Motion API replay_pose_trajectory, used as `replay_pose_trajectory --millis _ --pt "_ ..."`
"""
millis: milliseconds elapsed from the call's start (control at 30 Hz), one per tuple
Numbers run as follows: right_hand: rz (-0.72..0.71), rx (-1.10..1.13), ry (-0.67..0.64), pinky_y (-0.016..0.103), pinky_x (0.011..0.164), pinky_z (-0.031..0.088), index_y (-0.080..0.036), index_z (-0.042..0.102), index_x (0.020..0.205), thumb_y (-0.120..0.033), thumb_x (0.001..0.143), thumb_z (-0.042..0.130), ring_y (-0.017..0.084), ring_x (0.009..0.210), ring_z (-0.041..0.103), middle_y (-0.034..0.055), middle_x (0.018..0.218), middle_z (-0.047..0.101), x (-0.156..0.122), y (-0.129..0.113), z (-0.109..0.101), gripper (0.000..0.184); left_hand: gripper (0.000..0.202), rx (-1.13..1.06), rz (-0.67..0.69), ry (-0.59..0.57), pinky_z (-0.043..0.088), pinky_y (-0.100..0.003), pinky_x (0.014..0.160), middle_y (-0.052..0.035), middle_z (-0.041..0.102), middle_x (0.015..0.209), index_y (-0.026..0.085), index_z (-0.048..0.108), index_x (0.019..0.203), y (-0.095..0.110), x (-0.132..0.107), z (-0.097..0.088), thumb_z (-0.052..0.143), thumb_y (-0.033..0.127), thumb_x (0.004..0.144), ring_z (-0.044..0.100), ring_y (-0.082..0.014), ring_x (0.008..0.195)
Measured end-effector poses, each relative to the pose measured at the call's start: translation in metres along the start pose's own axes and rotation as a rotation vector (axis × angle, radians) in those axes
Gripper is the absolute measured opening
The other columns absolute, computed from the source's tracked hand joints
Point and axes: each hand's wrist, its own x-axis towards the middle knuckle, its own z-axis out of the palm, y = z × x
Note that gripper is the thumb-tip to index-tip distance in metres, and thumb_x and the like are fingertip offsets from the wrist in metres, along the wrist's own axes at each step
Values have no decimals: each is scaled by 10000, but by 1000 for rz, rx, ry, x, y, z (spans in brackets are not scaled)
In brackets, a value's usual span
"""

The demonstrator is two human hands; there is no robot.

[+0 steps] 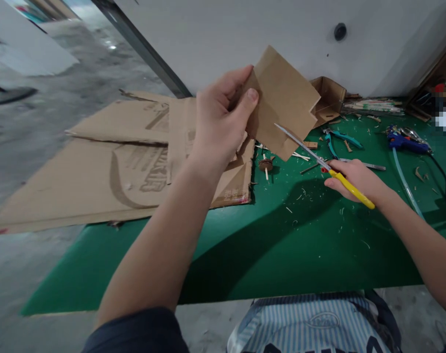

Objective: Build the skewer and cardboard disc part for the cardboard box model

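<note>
Both at once: pinching notched cardboard piece (283, 100) w/ L hand (223, 113) above green surface (281, 264); holding yellow-handled scissors (335, 174) w/ R hand (360, 176), partly closed on handle (351, 189), blades (300, 144) by cardboard's lower edge.

Green tabletop (300, 260), flattened cardboard (134, 171), teal-handled pliers (344, 138), blue glue gun (408, 143), scattered scraps (347, 146)

Your left hand (223, 113) covers part of the cardboard piece (281, 98); your right hand (358, 180) hides part of the scissors (350, 188). Your left forearm (167, 230) blocks some of the flattened carton (86, 176). Bottom edge cuts the striped garment's lettering (373, 345). Floor (75, 73) at far left: blurred. Pale flecks (289, 210): too small to identify.
</note>
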Motion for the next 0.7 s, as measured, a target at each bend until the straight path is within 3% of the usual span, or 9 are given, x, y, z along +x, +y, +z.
replay_pose_trajectory --millis 133,400,500,567,633,700 --pt "1 -17 7 318 644 313 -193 653 965 -638 1020 421 186 649 500 73 767 629 0 0 0 505 424 114 184 -121 576 -421 1141 14 807 1231 251 776 1216 0 -1 -2 802 540 907 732 -228 1191" --pt "14 -63 6 319 637 344 -170 685 1093 -685 971 500 206 662 553 77 766 659 0 2 3 560 457 109 195 -106 618 -352 1011 -15 817 1164 251 791 1175 -1 0 -1 822 587 867 751 -205 1092" --pt "4 14 -6 323 669 418 -171 682 1170 -684 934 578 227 716 627 74 788 693 0 3 2 575 495 166 258 -23 627 -338 928 -24 807 1024 221 777 1198 -2 0 -3 798 603 884 743 -178 952" --pt "2 72 -1 333 695 468 -170 665 1259 -679 926 597 237 753 667 80 836 724 0 5 1 613 445 216 379 25 614 -311 931 -5 781 1003 209 754 1253 -2 4 -9 768 528 943 725 -150 931" --pt "15 118 26 349 712 508 -164 634 1350 -690 917 607 247 782 697 92 886 748 -1 9 1 683 287 215 517 42 583 -279 1005 25 769 1082 218 743 1271 1 11 -19 728 323 1004 712 -127 1012" --pt "55 165 72 373 732 544 -158 621 1383 -718 908 602 264 814 723 107 918 764 0 14 2 735 236 160 537 132 553 -263 1081 54 764 1111 216 751 1172 5 20 -27 625 88 1019 695 -109 1090"
